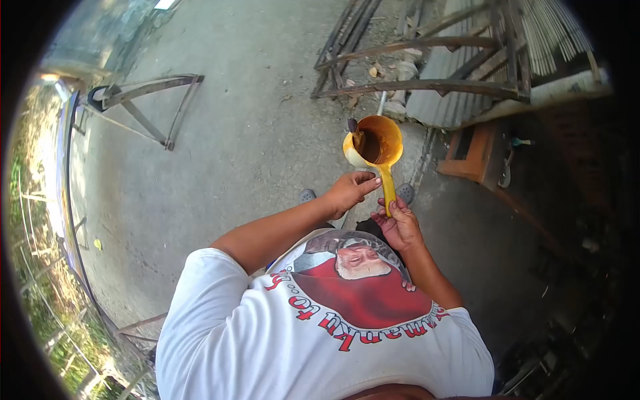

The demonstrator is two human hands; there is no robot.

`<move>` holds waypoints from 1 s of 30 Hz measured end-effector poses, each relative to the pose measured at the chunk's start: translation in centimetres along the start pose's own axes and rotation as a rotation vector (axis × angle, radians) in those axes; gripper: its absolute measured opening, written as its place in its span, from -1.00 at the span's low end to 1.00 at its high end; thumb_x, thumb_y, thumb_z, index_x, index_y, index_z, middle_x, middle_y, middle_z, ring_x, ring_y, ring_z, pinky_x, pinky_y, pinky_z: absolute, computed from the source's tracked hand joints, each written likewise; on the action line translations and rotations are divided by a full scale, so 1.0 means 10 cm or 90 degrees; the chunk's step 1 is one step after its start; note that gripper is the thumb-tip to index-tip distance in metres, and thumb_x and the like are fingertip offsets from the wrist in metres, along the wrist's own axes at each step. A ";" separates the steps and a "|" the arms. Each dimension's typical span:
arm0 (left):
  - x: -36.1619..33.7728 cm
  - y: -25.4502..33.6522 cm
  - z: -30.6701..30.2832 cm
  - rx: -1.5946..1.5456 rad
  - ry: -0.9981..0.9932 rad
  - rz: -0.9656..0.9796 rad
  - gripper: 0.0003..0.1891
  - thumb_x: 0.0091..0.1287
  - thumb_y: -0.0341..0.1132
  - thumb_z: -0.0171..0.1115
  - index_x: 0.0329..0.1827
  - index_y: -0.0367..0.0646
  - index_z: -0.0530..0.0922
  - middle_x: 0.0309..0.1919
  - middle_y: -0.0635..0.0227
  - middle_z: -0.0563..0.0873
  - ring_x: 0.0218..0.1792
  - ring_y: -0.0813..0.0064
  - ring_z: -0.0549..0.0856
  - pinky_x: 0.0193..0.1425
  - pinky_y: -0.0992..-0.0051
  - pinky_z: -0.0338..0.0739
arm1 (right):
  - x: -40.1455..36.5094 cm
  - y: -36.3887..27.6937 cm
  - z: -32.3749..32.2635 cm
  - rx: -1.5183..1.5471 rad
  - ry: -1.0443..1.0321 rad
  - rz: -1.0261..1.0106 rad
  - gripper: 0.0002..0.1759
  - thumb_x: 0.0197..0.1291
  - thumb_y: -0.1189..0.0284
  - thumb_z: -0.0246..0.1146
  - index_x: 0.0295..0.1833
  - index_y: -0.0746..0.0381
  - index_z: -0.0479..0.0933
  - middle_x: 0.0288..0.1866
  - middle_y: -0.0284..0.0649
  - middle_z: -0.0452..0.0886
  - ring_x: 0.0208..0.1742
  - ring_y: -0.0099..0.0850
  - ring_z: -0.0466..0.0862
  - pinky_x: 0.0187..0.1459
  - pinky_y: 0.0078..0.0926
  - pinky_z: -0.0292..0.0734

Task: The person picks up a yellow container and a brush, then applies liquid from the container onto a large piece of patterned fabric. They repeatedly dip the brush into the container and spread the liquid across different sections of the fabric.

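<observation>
1. Bare hands [348, 195]: two, by my count.
2. Yellow dipper [389, 190]: one, at the hands.
3. Grey shoes [307, 195]: two, on the floor below the hands.
4. White printed shirt [220, 313]: one, bodyward of the hands.
5. Angular frame [141, 120]: one, well left of the hands.

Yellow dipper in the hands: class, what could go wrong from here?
The yellow dipper could tip and spill its brown contents, since the right hand holds its handle near the end. The dark-tipped tool at the rim might slide out. Any spill could reach the grey shoes.
</observation>
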State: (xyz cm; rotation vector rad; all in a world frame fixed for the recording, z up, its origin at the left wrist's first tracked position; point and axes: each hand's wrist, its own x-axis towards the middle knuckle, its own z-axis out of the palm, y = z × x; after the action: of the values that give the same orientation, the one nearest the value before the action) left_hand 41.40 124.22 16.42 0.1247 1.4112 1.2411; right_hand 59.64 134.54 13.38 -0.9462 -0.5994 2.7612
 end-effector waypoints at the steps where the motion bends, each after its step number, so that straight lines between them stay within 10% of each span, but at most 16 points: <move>1: -0.09 0.00 -0.17 -0.012 0.028 0.026 -0.53 0.45 -0.08 0.30 0.23 -0.27 0.57 0.00 0.18 0.73 0.11 0.38 0.66 0.22 0.26 0.54 | 0.10 0.14 0.26 -0.016 -0.035 0.033 -0.64 0.48 0.35 0.20 0.33 0.10 0.48 0.04 -0.28 0.65 -0.17 -0.55 0.67 0.15 -0.21 0.66; 9: -0.86 0.05 -1.33 -0.301 0.272 0.260 -0.71 0.35 -0.38 0.40 0.02 -0.30 0.53 -0.15 0.25 0.74 -0.16 0.47 0.74 -0.20 0.51 0.65 | 0.81 0.84 1.64 -0.193 -0.291 0.210 -0.57 0.49 0.37 0.19 0.42 0.08 0.43 0.19 -0.27 0.63 -0.09 -0.52 0.68 0.13 -0.23 0.67; 19: -1.64 -0.10 -2.42 -0.394 0.442 0.391 -0.70 0.43 -0.57 0.15 0.18 -0.33 0.38 -0.02 0.09 0.72 0.02 0.31 0.75 0.02 0.37 0.73 | 1.33 1.24 2.37 -0.522 -0.349 0.300 -0.41 0.53 0.14 0.10 0.45 0.35 0.33 0.18 -0.04 0.62 0.03 -0.32 0.66 0.07 -0.21 0.67; 23: -1.90 -0.20 -2.76 -0.485 0.483 0.374 -0.77 0.45 -0.53 0.13 0.12 -0.28 0.41 -0.13 0.20 0.67 -0.15 0.43 0.74 -0.25 0.46 0.72 | 1.79 1.15 1.90 -0.671 -0.257 0.181 -0.43 0.56 0.12 -0.02 0.34 0.38 0.46 0.05 -0.04 0.70 -0.15 -0.31 0.74 -0.08 -0.28 0.69; 25: -2.01 -0.26 -2.91 -0.426 0.545 0.352 -0.84 0.43 -0.53 0.12 0.03 -0.26 0.45 -0.22 0.25 0.68 -0.35 0.57 0.67 -0.39 0.54 0.64 | 2.13 1.13 1.53 -0.984 -0.349 -0.137 -0.56 0.52 0.23 0.01 0.23 0.31 0.58 -0.09 -0.09 0.76 -0.22 -0.37 0.76 -0.14 -0.36 0.67; 30: -2.36 -0.42 -3.10 -0.439 0.633 0.347 -0.84 0.38 -0.47 0.14 -0.02 -0.24 0.45 -0.32 0.29 0.66 -0.50 0.63 0.58 -0.54 0.58 0.51 | 2.70 1.02 1.81 -1.123 -0.331 -0.115 -0.70 0.35 0.48 0.16 0.12 0.21 0.66 -0.16 -0.13 0.78 -0.25 -0.45 0.76 -0.18 -0.40 0.64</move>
State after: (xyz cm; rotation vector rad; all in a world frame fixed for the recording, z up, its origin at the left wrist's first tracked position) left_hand 27.04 88.08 20.87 -0.7204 1.7028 2.3746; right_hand 27.02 126.95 7.21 -0.1043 -3.0536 1.6512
